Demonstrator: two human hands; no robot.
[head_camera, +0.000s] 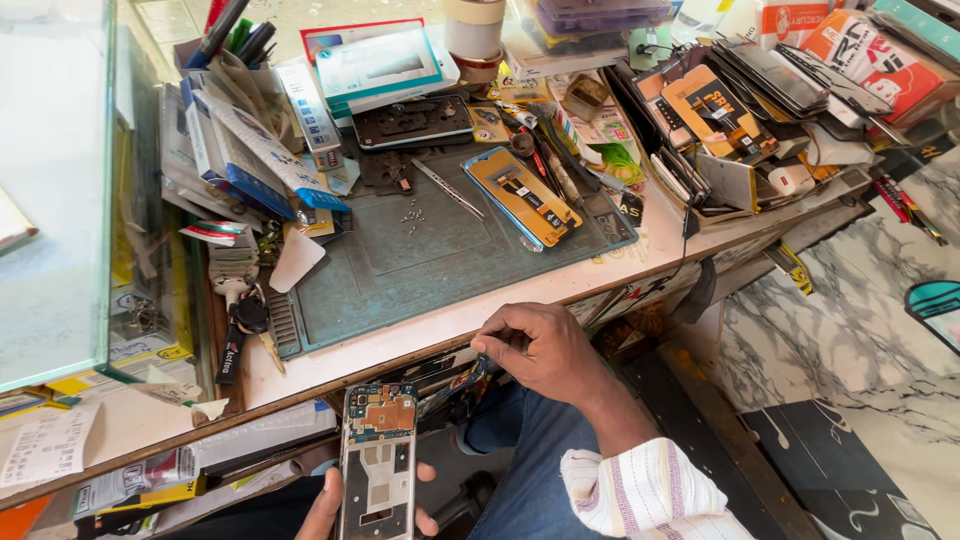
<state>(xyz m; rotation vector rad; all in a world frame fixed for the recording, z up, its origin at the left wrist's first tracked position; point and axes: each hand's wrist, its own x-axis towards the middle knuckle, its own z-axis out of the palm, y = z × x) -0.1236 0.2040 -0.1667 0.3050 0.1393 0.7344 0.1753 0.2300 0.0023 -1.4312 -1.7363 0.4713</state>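
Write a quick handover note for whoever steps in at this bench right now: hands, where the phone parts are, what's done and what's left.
Left hand: holds the opened phone frame upright over the lap, back cover off, board exposed.
Right hand: at the bench edge, fingers pinched at an open drawer under it; whether it grips anything there cannot be seen.
On the green work mat: loose screws, tweezers, a second phone with orange back.
Done: phone opened, screws out.
Left: reassembly; the frame is still bare.
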